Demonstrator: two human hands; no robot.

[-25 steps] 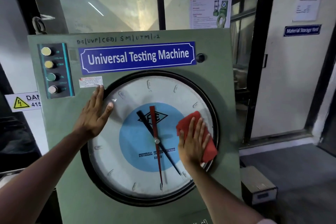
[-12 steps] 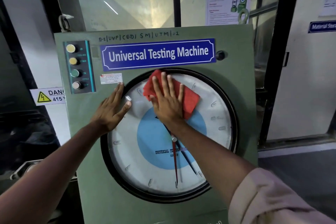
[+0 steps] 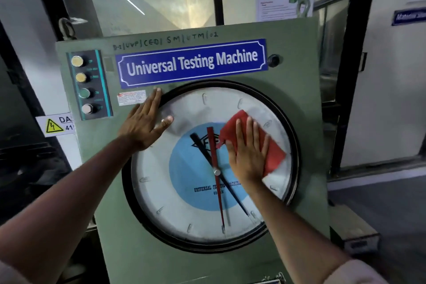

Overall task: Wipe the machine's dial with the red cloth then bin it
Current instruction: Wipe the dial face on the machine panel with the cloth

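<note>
Here, the green machine (image 3: pixel 129 226) is standing before a glazed partition (image 3: pixel 149 4). The left hand (image 3: pixel 144 125) is lying flat and open on the dial (image 3: pixel 179 203) rim; the right hand (image 3: pixel 247 153), fingers spread, is pressing the red cloth (image 3: pixel 274 157) onto the glass. A button panel (image 3: pixel 87 84) is sitting left of both.

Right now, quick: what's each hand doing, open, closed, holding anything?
Left hand: open, flat on the dial rim, holding nothing.
Right hand: open, palm pressing the red cloth against the dial glass.
</note>
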